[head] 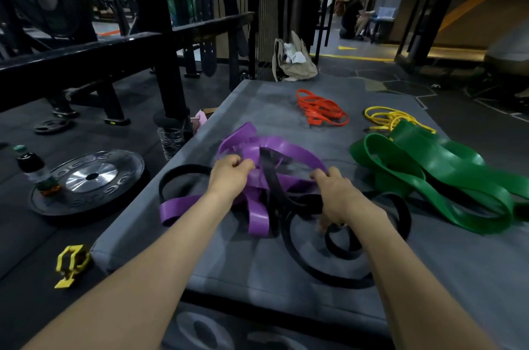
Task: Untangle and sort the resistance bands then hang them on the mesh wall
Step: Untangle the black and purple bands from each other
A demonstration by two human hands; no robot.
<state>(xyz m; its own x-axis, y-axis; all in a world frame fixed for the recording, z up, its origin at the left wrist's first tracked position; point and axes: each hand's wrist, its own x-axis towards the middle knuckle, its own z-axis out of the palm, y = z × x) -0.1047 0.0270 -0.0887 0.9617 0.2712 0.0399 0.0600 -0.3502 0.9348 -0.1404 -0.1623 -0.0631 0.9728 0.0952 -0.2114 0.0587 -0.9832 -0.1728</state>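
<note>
Purple bands (274,146) and black bands (309,238) are lying knotted together in one heap at the middle of the grey padded bench (257,275), directly under both hands. The left hand (230,175) is closing its fingers around a purple loop at the top of the heap, with a black strip running just beside its knuckles. The right hand (337,198) is gripping another stretch of the same purple loop between thumb and fingers, while its lower fingers are reaching down into the black coils; whether they are pinching a black strand there is not clear. More purple loops are spilling toward the left edge of the bench, and wide black loops are curling out below and to the right of the right hand.

Green bands (446,178) are lying in a separate pile to the right, touching the black loops at its near side. Yellow bands (392,117) are sitting just behind the green pile, and orange bands (320,110) are resting on their own farther back, well apart from the hands.

Beyond the bench a beige bag (294,60) is leaning against the black mesh wall (266,6). On the floor to the left, a weight plate (91,178) is lying flat with a bottle (34,169) standing at its edge, and a yellow clip (71,263) is lying nearer.
</note>
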